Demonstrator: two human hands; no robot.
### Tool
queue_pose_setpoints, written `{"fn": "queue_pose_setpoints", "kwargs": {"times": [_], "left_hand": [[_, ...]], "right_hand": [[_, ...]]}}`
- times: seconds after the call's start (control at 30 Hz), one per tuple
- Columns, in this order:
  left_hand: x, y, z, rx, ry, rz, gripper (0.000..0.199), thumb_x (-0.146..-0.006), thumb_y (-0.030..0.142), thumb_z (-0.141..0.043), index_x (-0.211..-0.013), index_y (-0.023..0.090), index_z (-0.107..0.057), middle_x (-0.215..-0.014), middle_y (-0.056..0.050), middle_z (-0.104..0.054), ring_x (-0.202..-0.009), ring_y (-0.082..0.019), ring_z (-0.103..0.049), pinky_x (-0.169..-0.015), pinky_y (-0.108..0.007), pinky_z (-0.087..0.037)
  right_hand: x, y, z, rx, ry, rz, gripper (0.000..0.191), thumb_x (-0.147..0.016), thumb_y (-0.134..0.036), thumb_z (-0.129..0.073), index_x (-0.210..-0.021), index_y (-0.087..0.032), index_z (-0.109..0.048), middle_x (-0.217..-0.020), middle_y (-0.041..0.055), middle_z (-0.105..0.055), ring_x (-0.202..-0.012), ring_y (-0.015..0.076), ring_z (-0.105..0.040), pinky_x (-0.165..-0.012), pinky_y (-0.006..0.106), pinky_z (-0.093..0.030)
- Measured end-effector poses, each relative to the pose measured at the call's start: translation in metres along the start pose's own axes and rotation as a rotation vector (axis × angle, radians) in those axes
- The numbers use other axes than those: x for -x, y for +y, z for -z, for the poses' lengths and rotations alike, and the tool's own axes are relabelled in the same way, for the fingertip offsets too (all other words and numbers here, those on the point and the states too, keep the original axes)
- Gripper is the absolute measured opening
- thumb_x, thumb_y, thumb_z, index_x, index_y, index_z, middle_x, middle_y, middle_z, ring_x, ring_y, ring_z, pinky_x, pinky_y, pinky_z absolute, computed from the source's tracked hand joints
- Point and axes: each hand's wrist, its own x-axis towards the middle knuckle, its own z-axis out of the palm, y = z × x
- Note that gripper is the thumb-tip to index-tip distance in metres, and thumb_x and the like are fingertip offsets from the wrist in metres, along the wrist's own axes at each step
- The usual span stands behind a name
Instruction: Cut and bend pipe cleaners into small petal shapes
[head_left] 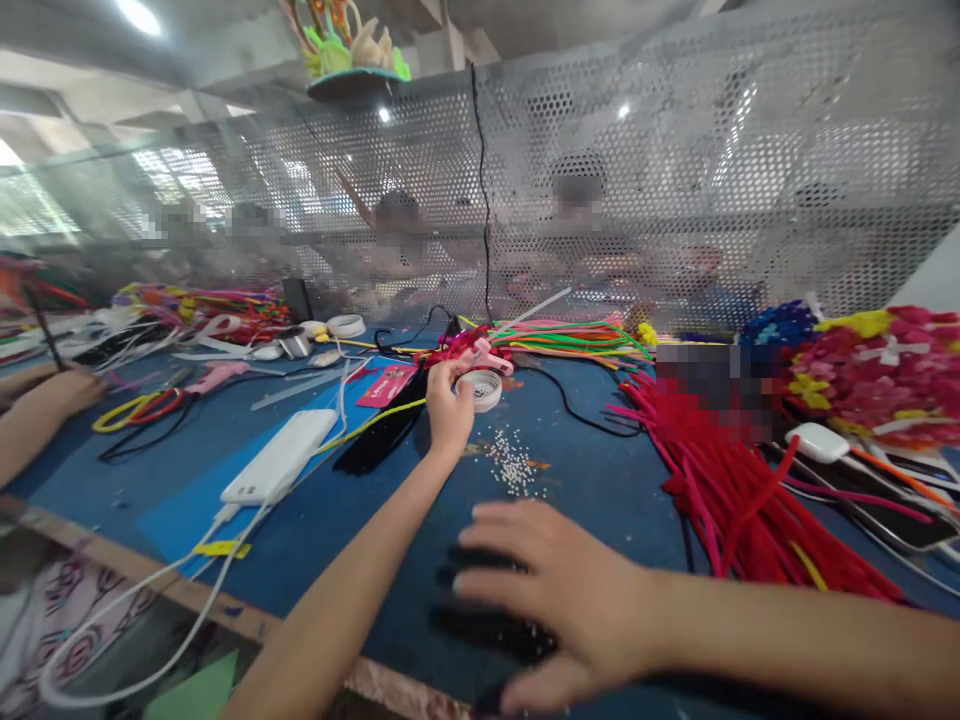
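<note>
My left hand (pixel 451 412) reaches to the middle of the table, its fingers closed around the handle end of a pink hot glue gun (pixel 484 356). Right beside these fingers stands a round white dish (pixel 489 402) with small beads in it. Many tiny white beads (pixel 511 462) lie scattered on the blue tabletop in front of the dish. My right hand (pixel 574 580) is spread, palm down and holding nothing, nearer the front edge. Beneath its fingers is a dark patch, partly hidden, with a few white specks. A black fuzzy bundle (pixel 382 437) lies left of my left hand.
A white power bank (pixel 281 457) with cables lies at left. Red fuzzy stems (pixel 750 490) fill the right side, near a flower bundle (pixel 877 370). Coloured stems (pixel 577 338) lie behind, before a perforated metal screen (pixel 600 180). Another person's hand (pixel 71 392) is at far left.
</note>
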Motion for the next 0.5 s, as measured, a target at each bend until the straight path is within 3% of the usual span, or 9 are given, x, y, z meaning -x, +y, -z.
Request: {"fn": "queue_pose_setpoints", "kwargs": {"times": [0.07, 0.13, 0.27, 0.5], "left_hand": [[0.013, -0.006, 0.017, -0.102, -0.043, 0.002, 0.019, -0.071, 0.010, -0.048, -0.085, 0.020, -0.055, -0.097, -0.006, -0.056, -0.101, -0.022, -0.052, -0.094, -0.036, -0.038], [0.026, -0.015, 0.030, -0.202, -0.077, 0.035, 0.018, -0.071, 0.014, -0.052, -0.087, 0.018, -0.055, -0.098, -0.010, -0.057, -0.105, -0.027, -0.050, -0.096, -0.044, -0.034], [0.042, -0.028, 0.034, -0.339, -0.161, 0.086, 0.025, -0.070, 0.026, -0.059, -0.090, 0.012, -0.056, -0.104, -0.021, -0.058, -0.112, -0.038, -0.046, -0.097, -0.056, -0.026], [0.049, -0.027, 0.026, -0.341, -0.369, 0.030, 0.025, -0.072, 0.035, -0.058, -0.089, 0.016, -0.062, -0.120, -0.017, -0.057, -0.123, -0.033, -0.041, -0.104, -0.046, -0.023]], "right_hand": [[0.018, -0.017, -0.013, -0.002, -0.146, 0.032, 0.058, -0.082, -0.041, -0.052, -0.136, -0.031, -0.034, -0.144, 0.0024, -0.031, -0.134, 0.0241, -0.019, -0.109, 0.041, -0.018], [0.025, -0.019, -0.026, -0.008, -0.214, 0.017, 0.061, -0.083, -0.042, -0.050, -0.139, -0.033, -0.027, -0.147, 0.0010, -0.022, -0.137, 0.0234, -0.012, -0.110, 0.043, -0.013], [0.022, -0.011, -0.039, 0.003, -0.200, -0.100, 0.071, -0.079, -0.055, -0.050, -0.140, -0.031, -0.023, -0.149, 0.0051, -0.014, -0.137, 0.0251, -0.004, -0.109, 0.048, -0.007], [0.011, -0.003, -0.046, 0.102, -0.129, -0.188, 0.061, -0.084, -0.055, -0.042, -0.138, -0.028, -0.031, -0.147, 0.0082, -0.021, -0.137, 0.0243, -0.008, -0.108, 0.048, -0.009]]}}
